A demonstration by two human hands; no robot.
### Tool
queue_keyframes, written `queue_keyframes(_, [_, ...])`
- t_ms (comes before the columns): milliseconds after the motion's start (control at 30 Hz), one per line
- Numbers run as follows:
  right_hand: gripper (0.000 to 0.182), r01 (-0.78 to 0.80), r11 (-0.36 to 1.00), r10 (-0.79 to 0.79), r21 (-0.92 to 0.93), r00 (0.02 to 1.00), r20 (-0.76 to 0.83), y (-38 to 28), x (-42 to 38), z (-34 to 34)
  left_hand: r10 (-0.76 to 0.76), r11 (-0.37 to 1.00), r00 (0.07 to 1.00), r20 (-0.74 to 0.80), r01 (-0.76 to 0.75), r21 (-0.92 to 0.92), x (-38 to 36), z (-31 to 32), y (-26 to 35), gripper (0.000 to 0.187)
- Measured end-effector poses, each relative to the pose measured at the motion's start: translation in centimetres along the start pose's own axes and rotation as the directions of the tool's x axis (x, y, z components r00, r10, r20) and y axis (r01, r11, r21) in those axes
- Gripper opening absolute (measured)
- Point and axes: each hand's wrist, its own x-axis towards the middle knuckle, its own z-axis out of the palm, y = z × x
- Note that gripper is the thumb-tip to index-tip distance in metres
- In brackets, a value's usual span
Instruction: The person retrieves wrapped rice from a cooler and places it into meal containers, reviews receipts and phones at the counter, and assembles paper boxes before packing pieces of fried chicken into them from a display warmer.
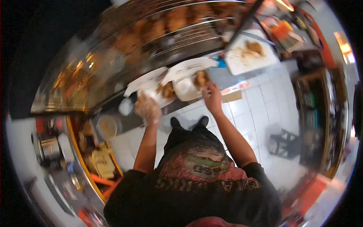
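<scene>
Two white takeaway boxes are positioned side by side on the grey surface (220, 75), with their flaps raised along the far edge. Brown food (167, 90) is contained in the left box (145, 83), and a brown food piece (202, 78) is seated at the right side of the right box (185, 90). The left hand (148, 108) is covered by a clear glove and is placed at the near left corner of the left box, with the fingers directed toward its contents; owing to motion blur, it cannot be told whether anything is grasped. The right hand (212, 95) is placed at the near right corner of the right box, just beside the brown food piece, with the fingers bent; whether the box or the food is gripped cannot be determined. A small white round container (126, 107) is located to the left of the left hand, and a larger translucent tub (107, 127) is located farther left. A white cutting board (239, 64) is set to the right of the boxes, and a brown chunk (255, 47) and scattered crumbs are carried on it. Wire racks (189, 36) are mounted beyond the boxes.
</scene>
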Motion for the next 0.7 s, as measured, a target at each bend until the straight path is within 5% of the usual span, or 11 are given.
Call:
queue_keyframes(67, [0.033,-0.061,0.995,0.065,0.083,0.997,-0.049,4.1,-3.3,-3.4,0.26,0.945,0.923,-0.283,-0.304,-0.122,-0.4,-2.3,2.1,0.051])
queue_keyframes(167, [0.032,-0.311,0.936,0.337,0.163,0.926,-0.168,9.6,-10.4,-8.8,0.326,0.875,0.917,0.232,-0.199,-0.442,-3.2,-9.3,11.7,0.053])
queue_keyframes(267, [0.03,-0.586,0.779,0.615,0.222,0.784,-0.085,13.4,-16.2,-15.0,0.67,0.635,0.721,0.175,-0.436,-0.638,-8.2,-11.6,22.1,0.06])
queue_keyframes(400, [0.03,-0.468,0.804,0.529,0.368,0.844,-0.083,18.4,-22.7,-23.6,0.889,0.37,0.443,0.119,-0.538,-0.757,-16.7,-8.2,35.5,0.065])
queue_keyframes(467, [0.033,-0.538,0.744,0.576,0.397,0.817,0.026,20.3,-24.0,-28.5,0.96,0.224,0.269,0.072,-0.594,-0.773,-19.2,-8.3,42.0,0.066])
queue_keyframes(600, [0.034,-0.525,0.719,0.626,0.456,0.774,-0.097,21.8,-25.7,-39.8,0.978,0.14,0.204,0.03,-0.547,-0.825,-23.4,-9.6,53.4,0.067])
queue_keyframes(700, [0.035,-0.515,0.633,0.678,0.577,0.729,-0.093,26.7,-26.0,-46.6,0.976,0.133,0.217,-0.03,-0.695,-0.707,-24.5,-5.6,60.2,0.068])
